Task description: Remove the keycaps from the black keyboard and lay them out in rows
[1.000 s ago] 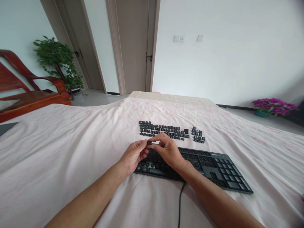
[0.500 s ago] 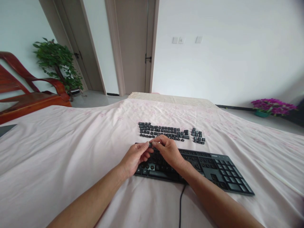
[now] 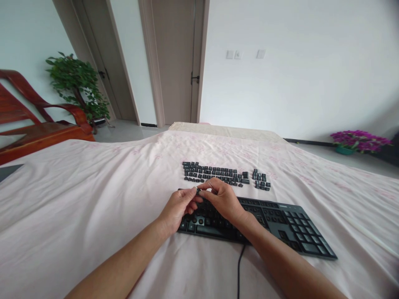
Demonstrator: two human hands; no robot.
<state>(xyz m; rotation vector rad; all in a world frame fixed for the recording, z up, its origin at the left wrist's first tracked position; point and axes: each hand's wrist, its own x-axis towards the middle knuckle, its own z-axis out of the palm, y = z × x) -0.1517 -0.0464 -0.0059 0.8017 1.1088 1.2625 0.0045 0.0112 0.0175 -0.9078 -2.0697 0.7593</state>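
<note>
Above the far left part of a black keyboard (image 3: 307, 232), my two hands meet at the fingertips. My left hand (image 3: 181, 207) is closed in a pinch on a small black keycap (image 3: 198, 191). The thumb and index finger of my right hand (image 3: 222, 199) pinch at the same keycap from the other side. A thin shiny strand shows beside the right index finger; I cannot make out what it is. Much of the keyboard's left and middle lacks caps, while the number pad has them. Loose black keycaps (image 3: 229, 172) lie in rows just beyond the keyboard.
A pale pink floral cloth (image 3: 109, 216) with folds covers the surface. The keyboard's cable (image 3: 239, 270) runs toward me. A dark flat object's corner (image 3: 9, 171) shows at the left edge. Beyond are a wooden chair (image 3: 46, 120), a green plant (image 3: 75, 83) and purple flowers (image 3: 360, 140).
Both hands stay together at the keycap, with only slight finger movement. The whole view has shifted a little; the keyboard and loose keycaps lie as before.
</note>
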